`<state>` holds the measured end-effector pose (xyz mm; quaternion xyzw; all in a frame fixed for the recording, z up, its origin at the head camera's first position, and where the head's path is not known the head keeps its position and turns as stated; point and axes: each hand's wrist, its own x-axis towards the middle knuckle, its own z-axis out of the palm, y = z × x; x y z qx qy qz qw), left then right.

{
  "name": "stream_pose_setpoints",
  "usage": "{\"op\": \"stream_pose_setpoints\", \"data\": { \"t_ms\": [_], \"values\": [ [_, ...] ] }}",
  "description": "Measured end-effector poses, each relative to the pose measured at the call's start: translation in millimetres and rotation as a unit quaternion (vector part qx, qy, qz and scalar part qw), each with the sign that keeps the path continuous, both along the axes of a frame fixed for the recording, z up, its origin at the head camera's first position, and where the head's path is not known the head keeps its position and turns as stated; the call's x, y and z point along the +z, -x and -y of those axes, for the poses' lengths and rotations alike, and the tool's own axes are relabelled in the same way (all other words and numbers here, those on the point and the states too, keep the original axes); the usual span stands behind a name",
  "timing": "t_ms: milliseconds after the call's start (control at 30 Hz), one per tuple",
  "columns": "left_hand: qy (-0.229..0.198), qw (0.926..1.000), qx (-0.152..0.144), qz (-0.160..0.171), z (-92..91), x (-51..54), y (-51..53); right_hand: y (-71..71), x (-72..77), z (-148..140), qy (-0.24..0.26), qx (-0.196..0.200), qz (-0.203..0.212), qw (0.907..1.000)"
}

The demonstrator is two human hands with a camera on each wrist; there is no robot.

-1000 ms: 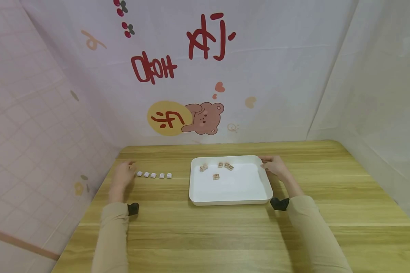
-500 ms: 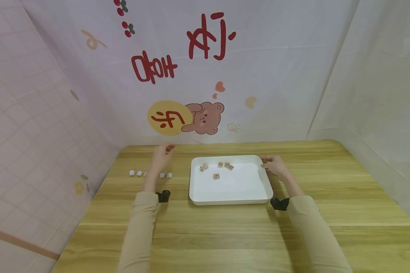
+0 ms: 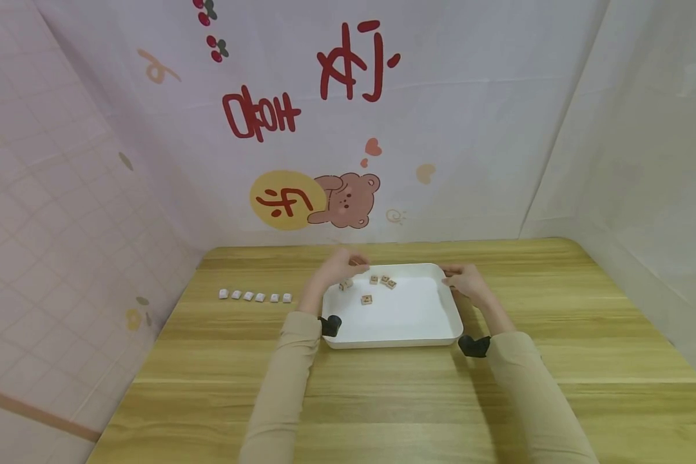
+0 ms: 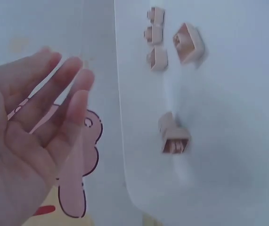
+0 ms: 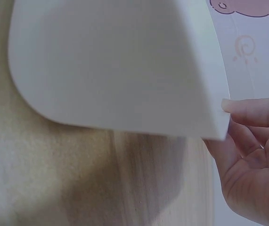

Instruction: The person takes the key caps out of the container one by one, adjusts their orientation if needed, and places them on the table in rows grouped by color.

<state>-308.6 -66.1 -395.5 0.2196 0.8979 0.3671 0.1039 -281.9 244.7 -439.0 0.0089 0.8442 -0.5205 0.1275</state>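
A white tray (image 3: 412, 316) lies on the table, with several beige keycaps inside, one of them (image 3: 367, 299) apart near the middle. My left hand (image 3: 341, 265) hovers over the tray's back left corner, beside a pair of touching keycaps (image 4: 175, 141); in the left wrist view its fingers are loosely bent and hold nothing. With thumb and fingers, my right hand (image 5: 256, 150) grips the tray's rim at the back right corner. To the left of the tray, several white keycaps (image 3: 248, 296) form a row on the wood.
The wooden table (image 3: 383, 399) reaches back to a white cloth (image 3: 470, 129) printed with a bear and red characters. More cloth hangs at the left and right sides. A black wrist strap part (image 3: 474, 346) sits beside the right sleeve.
From the left end of the white row, my left hand has moved right to the tray, uncovering another white keycap at that end. My right hand and the tray have stayed in place.
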Motion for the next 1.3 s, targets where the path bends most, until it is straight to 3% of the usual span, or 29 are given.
{"op": "stream_pose_setpoints", "data": {
  "t_ms": [133, 300, 467, 767, 1067, 1300],
  "values": [
    [0.023, 0.9985, -0.040, 0.029, -8.5, -3.7, -0.6, 0.8, -0.5, 0, 0.000, 0.000, -0.002, 1.0000],
    [0.072, 0.9938, -0.075, 0.039, -9.5, -15.4, 0.4, 1.3, 0.1, 0, 0.003, 0.003, -0.005, 1.0000],
    [0.088, 0.9919, -0.069, 0.059, -8.5, -24.2, -0.6, 1.7, 0.9, 0, 0.005, 0.003, -0.007, 1.0000],
    [0.090, 0.9908, -0.070, 0.073, -9.0, -28.7, -1.9, 2.0, 1.2, 0, 0.002, -0.001, -0.003, 1.0000],
    [0.121, 0.9888, -0.063, 0.061, -11.8, -31.4, -1.0, 2.9, 0.1, 1, -0.003, -0.004, 0.000, 1.0000],
    [0.109, 0.9910, -0.057, 0.051, -11.4, -28.1, -1.9, 2.8, 0.3, 1, 0.000, -0.005, 0.002, 1.0000]
  ]
}}
